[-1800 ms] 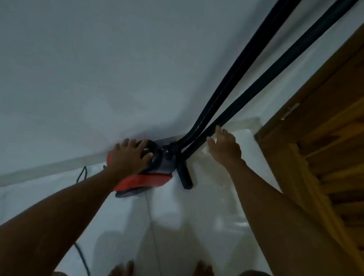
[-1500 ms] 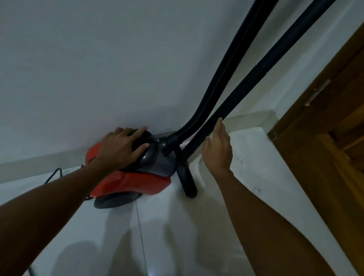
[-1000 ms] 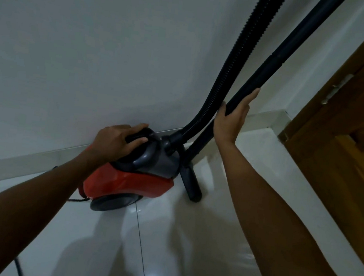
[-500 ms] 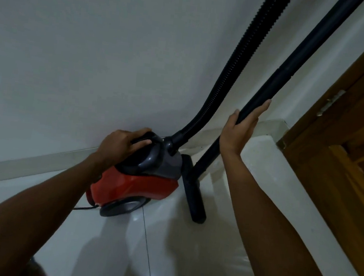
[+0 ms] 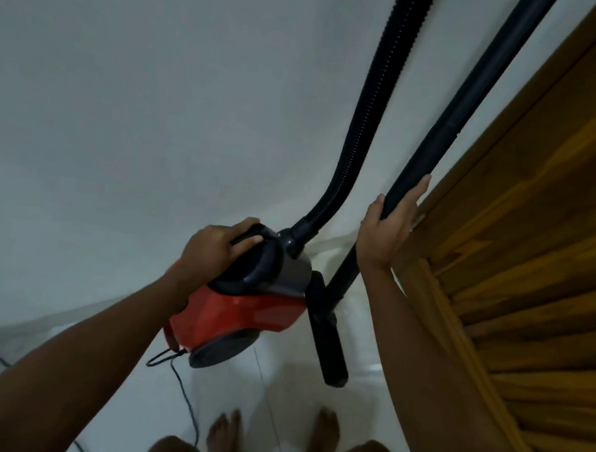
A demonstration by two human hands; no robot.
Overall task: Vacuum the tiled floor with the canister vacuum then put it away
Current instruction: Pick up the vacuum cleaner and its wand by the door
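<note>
Your left hand (image 5: 213, 250) grips the canister vacuum (image 5: 243, 308)'s handle; your right hand (image 5: 386, 231) wraps the wand (image 5: 445, 138). Beneath your grips, the vacuum has shifted from the wall toward the wooden door (image 5: 544, 251).

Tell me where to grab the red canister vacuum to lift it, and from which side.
Grip the dark curved carry handle on top of the red canister vacuum, coming from above. It arches clear of the body, so fingers can curl under it, as the left hand does now.
</note>
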